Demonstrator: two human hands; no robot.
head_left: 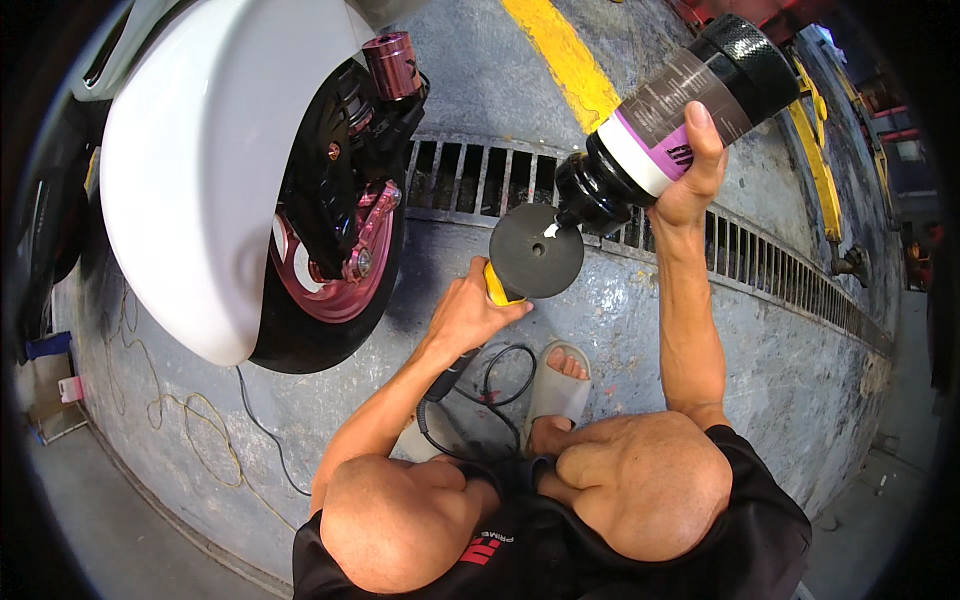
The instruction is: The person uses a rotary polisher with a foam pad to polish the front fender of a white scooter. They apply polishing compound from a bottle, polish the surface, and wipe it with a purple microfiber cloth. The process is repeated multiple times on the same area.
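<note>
My left hand [468,315] is closed around the yellow head of a corded polisher [500,287], whose black body hangs down below it. The polisher's round dark grey foam pad [530,262] faces up. In my right hand [690,175] is a large black bottle [672,115] with a purple and white label band, tipped so its nozzle points down to the left. The nozzle tip is right at the pad's upper right edge. A dab of white paste [552,231] shows there, between nozzle and pad.
A white scooter [180,180] with a black tyre and pink metal parts stands on the left. A metal drain grate [760,255] crosses the grey floor. Black cord [510,370] loops near my sandalled foot [560,385]. A thin yellowish cable lies at left; yellow posts stand at right.
</note>
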